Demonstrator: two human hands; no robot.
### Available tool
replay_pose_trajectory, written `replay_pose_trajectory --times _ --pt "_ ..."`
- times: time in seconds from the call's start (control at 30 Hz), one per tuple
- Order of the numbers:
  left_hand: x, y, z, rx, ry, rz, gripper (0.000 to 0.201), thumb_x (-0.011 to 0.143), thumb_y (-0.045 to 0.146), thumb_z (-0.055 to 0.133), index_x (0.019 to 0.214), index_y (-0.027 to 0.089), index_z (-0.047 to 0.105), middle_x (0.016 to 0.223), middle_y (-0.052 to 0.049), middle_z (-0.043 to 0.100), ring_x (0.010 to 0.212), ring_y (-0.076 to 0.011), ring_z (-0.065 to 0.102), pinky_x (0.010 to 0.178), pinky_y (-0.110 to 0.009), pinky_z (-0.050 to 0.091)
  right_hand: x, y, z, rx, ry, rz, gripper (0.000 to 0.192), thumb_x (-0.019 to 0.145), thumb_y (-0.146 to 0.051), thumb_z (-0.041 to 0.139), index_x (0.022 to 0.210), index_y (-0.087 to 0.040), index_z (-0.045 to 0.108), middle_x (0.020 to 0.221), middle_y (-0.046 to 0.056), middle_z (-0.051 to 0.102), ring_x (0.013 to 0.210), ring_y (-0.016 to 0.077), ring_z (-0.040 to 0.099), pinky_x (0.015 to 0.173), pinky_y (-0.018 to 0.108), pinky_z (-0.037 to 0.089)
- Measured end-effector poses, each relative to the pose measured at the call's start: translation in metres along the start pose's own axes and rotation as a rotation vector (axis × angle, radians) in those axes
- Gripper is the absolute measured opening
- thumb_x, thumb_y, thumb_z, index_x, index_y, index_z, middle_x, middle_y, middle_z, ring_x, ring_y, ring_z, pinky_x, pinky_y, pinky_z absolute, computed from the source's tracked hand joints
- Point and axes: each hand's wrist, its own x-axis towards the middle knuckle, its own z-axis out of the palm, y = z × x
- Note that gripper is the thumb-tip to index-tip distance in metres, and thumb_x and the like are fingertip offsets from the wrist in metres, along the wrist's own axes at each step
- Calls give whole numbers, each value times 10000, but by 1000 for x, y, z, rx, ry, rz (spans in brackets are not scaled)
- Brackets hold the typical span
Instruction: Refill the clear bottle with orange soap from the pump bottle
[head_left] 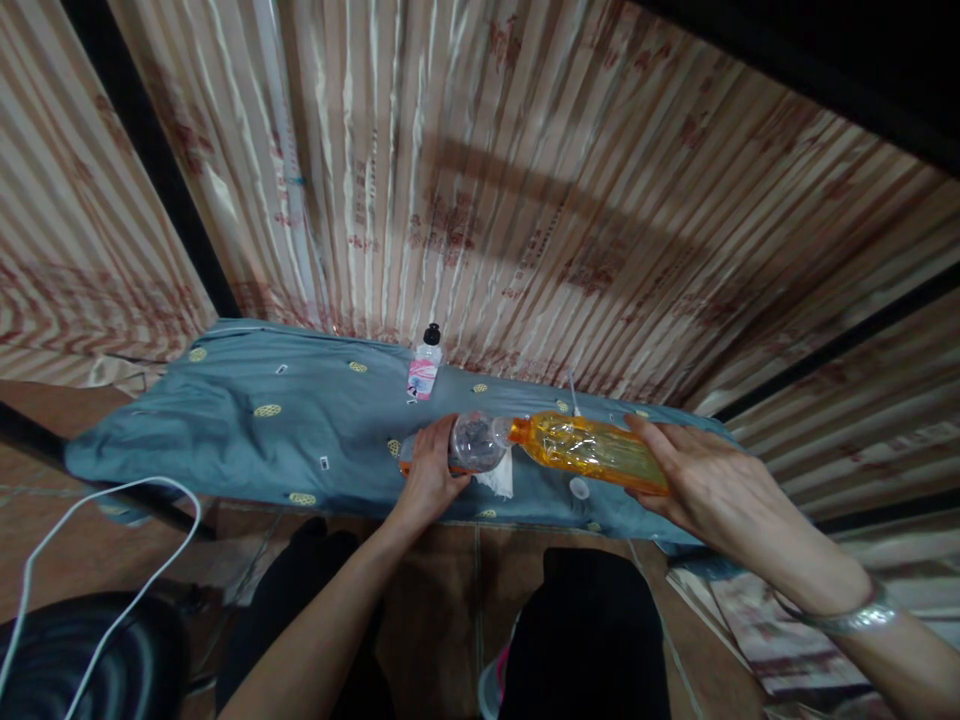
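The right hand (pixel 712 480) grasps a tilted bottle of orange liquid (pixel 592 450), its mouth at a clear bottle (pixel 476 442) gripped by the left hand (pixel 429 475), whose fingers partly hide it.

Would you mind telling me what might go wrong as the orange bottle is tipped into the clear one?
1. The orange bottle lies almost flat in the right hand, its mouth meeting the clear bottle; a small slip could spill liquid onto the blue cloth.
2. The clear bottle is tilted too, steadied only by the left hand, so it may leak.
3. The loose cap could get knocked away.
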Motion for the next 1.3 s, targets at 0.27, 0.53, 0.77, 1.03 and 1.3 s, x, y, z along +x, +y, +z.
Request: replay_pose_trajectory --times 0.27,0.53,0.77,1.03,1.3 --pt "1 1 -1 -22 6 -1 784 603 127 736 1306 195 396 1246 -133 591 1158 -326 568 972 -493 451 3 -1 -4 -5 9 -1 485 845 -274 530 1284 -85 448 1047 173 652 926 295 640 723 364 540" --pt "1 1 -1 -13 3 1 793 603 127 736 1311 203 388 1253 -129 584 1159 -331 567 972 -495 453 4 -1 -7 -22 -13 4 503 816 -254 560 1279 -86 459 1028 158 646 923 289 629 714 347 526" --pt "0 1 -1 -11 14 8 782 601 121 724 1307 182 394 1241 -132 591 1151 -326 569 965 -491 458 3 0 -5 -18 -10 -7 501 830 -279 554 1286 -97 453 1044 159 645 921 288 627 715 350 519" --pt "0 0 -1 -19 5 3 783 610 123 722 1312 209 386 1254 -120 583 1157 -324 566 963 -494 457 3 -2 -6 -37 -5 4 488 819 -263 551 1270 -102 457 1020 153 639 906 291 620 708 354 508" --pt "0 0 0 -20 13 7 782 609 125 730 1308 197 388 1250 -128 585 1159 -326 566 968 -491 456 5 -1 -7 -55 -23 10 516 800 -262 576 1274 -97 455 952 129 636 869 282 613 745 360 501"
